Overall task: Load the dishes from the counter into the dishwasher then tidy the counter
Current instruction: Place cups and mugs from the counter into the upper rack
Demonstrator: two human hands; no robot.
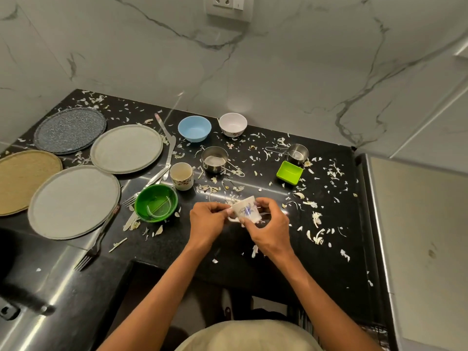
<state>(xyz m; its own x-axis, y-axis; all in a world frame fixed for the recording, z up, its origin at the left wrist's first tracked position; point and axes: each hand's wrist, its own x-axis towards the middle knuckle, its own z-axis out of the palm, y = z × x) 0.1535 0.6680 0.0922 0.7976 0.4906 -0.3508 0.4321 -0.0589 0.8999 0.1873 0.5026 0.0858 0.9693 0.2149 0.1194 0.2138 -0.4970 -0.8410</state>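
Note:
Both of my hands hold a small white cup with a blue flower print just above the black counter. My left hand grips its handle side, and my right hand wraps the cup from the right and below. On the counter lie several round plates: two grey, one speckled dark, one tan. A green bowl, a floral mug, a blue bowl and a white bowl stand behind my hands.
Two steel measuring cups and a green square dish sit at mid right. Knives and forks lie between the plates. White food scraps litter the counter. A marble wall rises behind; a steel surface lies to the right.

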